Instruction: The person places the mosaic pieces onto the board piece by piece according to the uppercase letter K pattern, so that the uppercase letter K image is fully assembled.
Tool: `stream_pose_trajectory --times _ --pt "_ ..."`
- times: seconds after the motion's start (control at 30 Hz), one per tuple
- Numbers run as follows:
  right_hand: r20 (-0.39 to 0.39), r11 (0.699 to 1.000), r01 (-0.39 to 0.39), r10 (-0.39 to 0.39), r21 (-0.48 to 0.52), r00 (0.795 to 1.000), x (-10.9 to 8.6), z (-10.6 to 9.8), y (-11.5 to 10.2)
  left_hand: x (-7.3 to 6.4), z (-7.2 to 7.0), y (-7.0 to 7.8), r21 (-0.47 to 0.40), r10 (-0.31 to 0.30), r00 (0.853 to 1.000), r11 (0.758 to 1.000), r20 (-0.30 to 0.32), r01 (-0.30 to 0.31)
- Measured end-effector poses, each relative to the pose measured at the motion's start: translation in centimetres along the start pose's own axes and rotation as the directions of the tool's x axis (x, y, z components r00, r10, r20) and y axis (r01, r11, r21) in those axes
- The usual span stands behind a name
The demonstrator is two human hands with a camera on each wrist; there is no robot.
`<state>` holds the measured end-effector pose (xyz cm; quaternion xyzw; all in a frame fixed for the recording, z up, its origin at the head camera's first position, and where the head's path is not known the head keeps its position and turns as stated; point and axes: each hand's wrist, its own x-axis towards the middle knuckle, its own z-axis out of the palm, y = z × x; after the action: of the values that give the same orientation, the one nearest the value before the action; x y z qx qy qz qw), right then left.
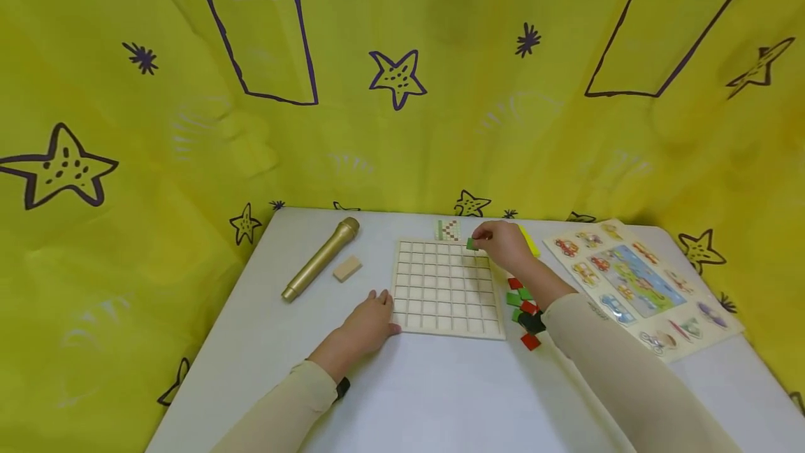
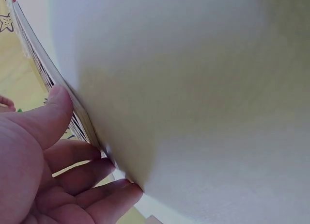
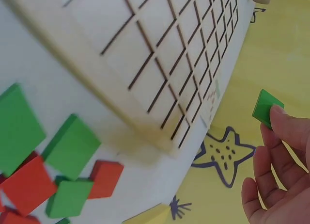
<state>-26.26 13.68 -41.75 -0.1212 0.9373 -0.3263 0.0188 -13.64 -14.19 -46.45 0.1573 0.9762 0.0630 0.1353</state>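
Note:
My right hand [image 1: 503, 243] pinches a small green square tile [image 3: 267, 107] between thumb and fingertips, above the far right corner of the wooden grid board [image 1: 399, 285]. The board lies flat on the white table, its raised lines forming square cells, with no tiles in them. My left hand [image 1: 367, 324] holds the board's near left corner, thumb at the near edge and fingers along the left side. Loose red and green tiles, such as a red one [image 1: 531, 341], lie beside the board's right edge. A small patterned card [image 1: 448, 231] is just behind the board.
A gold microphone [image 1: 322, 259] and a small wooden block [image 1: 347, 269] lie left of the board. A vehicle picture puzzle board [image 1: 566, 271] is at the right. Something bright yellow [image 1: 530, 242] is partly hidden behind my right hand. A yellow curtain [image 1: 402, 145] hangs behind the table.

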Motion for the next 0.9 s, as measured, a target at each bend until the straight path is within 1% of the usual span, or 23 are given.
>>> stream_pose_trajectory --times 0.07,0.17,0.3,0.43,0.67,0.73,0.9 --pt "0.014 1.0 -0.002 0.002 0.021 1.0 0.3 0.0 -0.4 0.1 0.0 0.2 -0.005 -0.002 1.0 1.0 0.009 0.002" --pt "0.038 0.999 -0.028 0.026 0.047 0.999 0.8 0.2 -1.1 0.3 0.0 0.4 -0.012 -0.009 1.0 1.0 0.023 0.009" --pt "0.057 0.997 -0.043 0.04 0.063 0.998 1.7 0.9 -1.9 0.2 0.0 0.4 0.004 -0.022 0.999 1.0 0.029 0.022" --pt "0.061 0.998 -0.028 0.025 0.061 0.998 2.6 1.8 -2.4 0.1 -0.1 0.3 0.022 -0.023 1.0 1.0 0.015 0.023" --pt "0.074 0.996 0.004 -0.01 0.084 0.997 3.8 3.2 -3.0 0.1 0.1 0.1 0.031 -0.003 1.0 1.0 -0.005 0.003" --pt "0.081 0.997 0.011 -0.017 0.076 0.997 4.0 3.5 -3.1 0.1 0.1 0.1 0.034 -0.001 1.0 0.999 -0.007 0.001" --pt "0.101 0.998 0.008 -0.015 0.069 0.995 4.6 4.4 -3.8 0.0 -0.1 0.2 0.026 0.002 1.0 1.0 -0.008 -0.002"
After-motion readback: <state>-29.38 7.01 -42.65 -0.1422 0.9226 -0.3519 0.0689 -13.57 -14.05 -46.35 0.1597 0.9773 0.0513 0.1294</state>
